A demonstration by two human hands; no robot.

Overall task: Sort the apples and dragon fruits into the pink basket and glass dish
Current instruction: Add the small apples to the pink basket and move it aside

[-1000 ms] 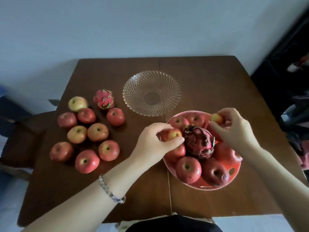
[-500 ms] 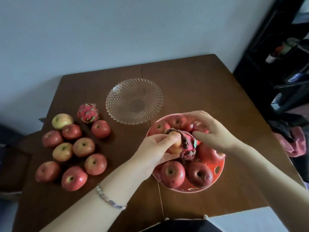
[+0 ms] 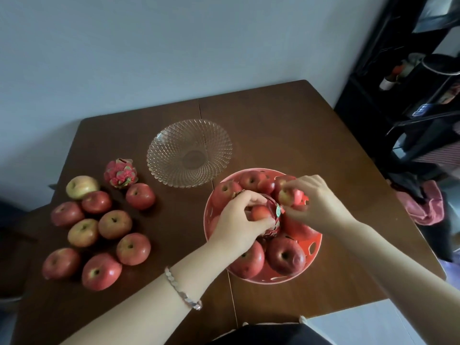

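Apples (image 3: 286, 257) crowd the pink basket (image 3: 315, 247) round a dragon fruit (image 3: 273, 226), where the left hand (image 3: 236, 220) grips a small red apple (image 3: 258, 212) and the right hand (image 3: 318, 201) a small yellowish apple (image 3: 285, 197), each best seated low in a gap so none rolls, the glass dish (image 3: 189, 153) nearby.

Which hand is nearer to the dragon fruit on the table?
Left. The left hand is right of that dragon fruit; the right hand is farther right, across the pink basket.
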